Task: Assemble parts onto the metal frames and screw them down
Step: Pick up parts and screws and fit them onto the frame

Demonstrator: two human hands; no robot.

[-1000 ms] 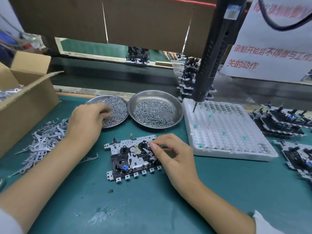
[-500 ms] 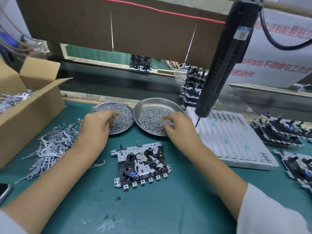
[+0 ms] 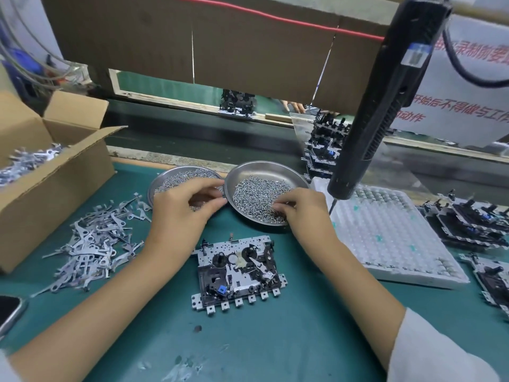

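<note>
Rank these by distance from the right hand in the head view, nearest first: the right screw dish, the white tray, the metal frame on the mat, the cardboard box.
1. Right screw dish: the right hand has its fingers in it.
2. White tray: just right of the hand.
3. Metal frame: nearer the person, to the left.
4. Cardboard box: far left edge.

We've got left hand (image 3: 181,210) over the left screw dish (image 3: 165,179), our right hand (image 3: 300,209) fingers curled into screws in the right dish (image 3: 264,168), metal frame (image 3: 237,271) on the green mat (image 3: 275,340) between our forearms, hanging screwdriver (image 3: 382,97) at right
</note>
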